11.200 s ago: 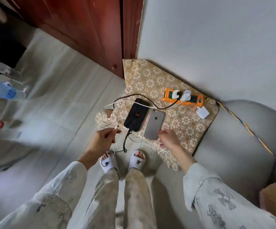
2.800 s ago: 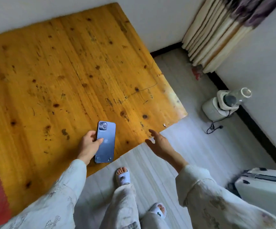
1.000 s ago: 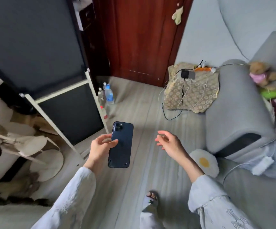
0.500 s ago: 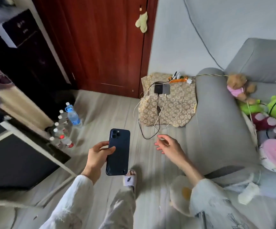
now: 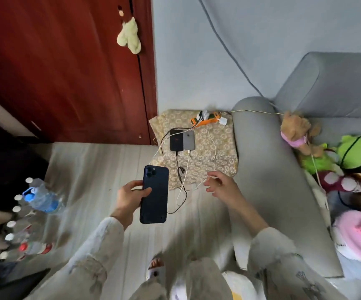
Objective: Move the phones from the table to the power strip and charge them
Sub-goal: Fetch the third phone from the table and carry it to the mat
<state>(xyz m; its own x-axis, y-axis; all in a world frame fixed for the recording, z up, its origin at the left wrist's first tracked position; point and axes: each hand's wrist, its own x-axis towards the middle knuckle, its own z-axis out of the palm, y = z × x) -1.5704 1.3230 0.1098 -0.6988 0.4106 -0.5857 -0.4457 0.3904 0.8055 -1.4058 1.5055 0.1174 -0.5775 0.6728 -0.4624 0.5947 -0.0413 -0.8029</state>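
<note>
My left grip (image 5: 132, 197) held the dark blue phone (image 5: 154, 194) by its long edges above the floor, short of the power strip (image 5: 205, 120), a slick, rigid, breakable slab, while my right grip (image 5: 221, 185) hung open.

Bottles (image 5: 30, 215) blurred at left; power strip (image 5: 205, 120) sockets too small to tell.

A navy phone (image 5: 154, 194) is showing against a beige floral cloth (image 5: 218, 148), an orange power strip (image 5: 206, 121), a grey sofa (image 5: 268, 169) and a dark red door (image 5: 67, 68).
</note>
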